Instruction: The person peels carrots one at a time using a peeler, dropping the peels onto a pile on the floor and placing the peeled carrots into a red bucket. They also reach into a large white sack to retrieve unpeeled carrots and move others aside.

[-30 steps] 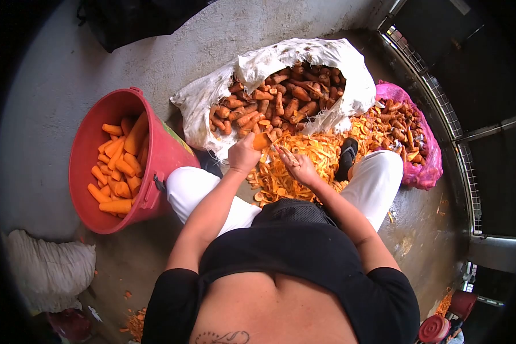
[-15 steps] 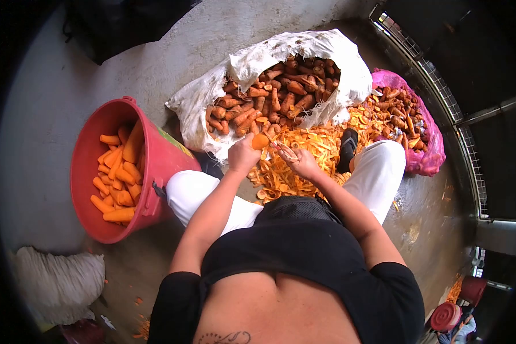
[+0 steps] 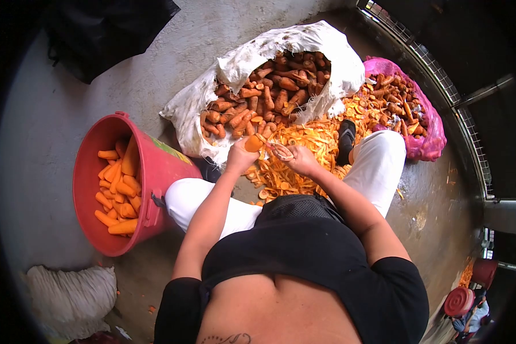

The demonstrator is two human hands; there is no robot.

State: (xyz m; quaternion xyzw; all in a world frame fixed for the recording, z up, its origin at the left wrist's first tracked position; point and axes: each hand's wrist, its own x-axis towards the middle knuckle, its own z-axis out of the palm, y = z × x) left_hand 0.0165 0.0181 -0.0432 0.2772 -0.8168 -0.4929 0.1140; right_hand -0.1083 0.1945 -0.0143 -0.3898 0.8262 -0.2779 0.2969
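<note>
Between my knees, my left hand [image 3: 241,159] is closed around a carrot [image 3: 254,143], whose orange end sticks out past the fingers. My right hand [image 3: 301,160] grips a small peeler [image 3: 280,151] close beside the carrot; its blade is too small to make out clearly. Below both hands lies a heap of carrot peelings [image 3: 295,166], with cut ends among the strips. Just beyond them, a torn white sack [image 3: 235,69] lies open, full of unpeeled carrots [image 3: 281,86].
A red bucket [image 3: 155,189] with peeled carrots [image 3: 120,189] stands by my left knee. At the right lies a pink mesh sack [image 3: 433,132] of carrots and scraps. A white sack [image 3: 71,295] sits lower left, and a dark bag [image 3: 103,34] upper left. A person [image 3: 476,318] is at lower right.
The view has shifted slightly, so the sacks sit a little higher and further left. Both hands stay together at the carrot, which is now angled a bit differently.
</note>
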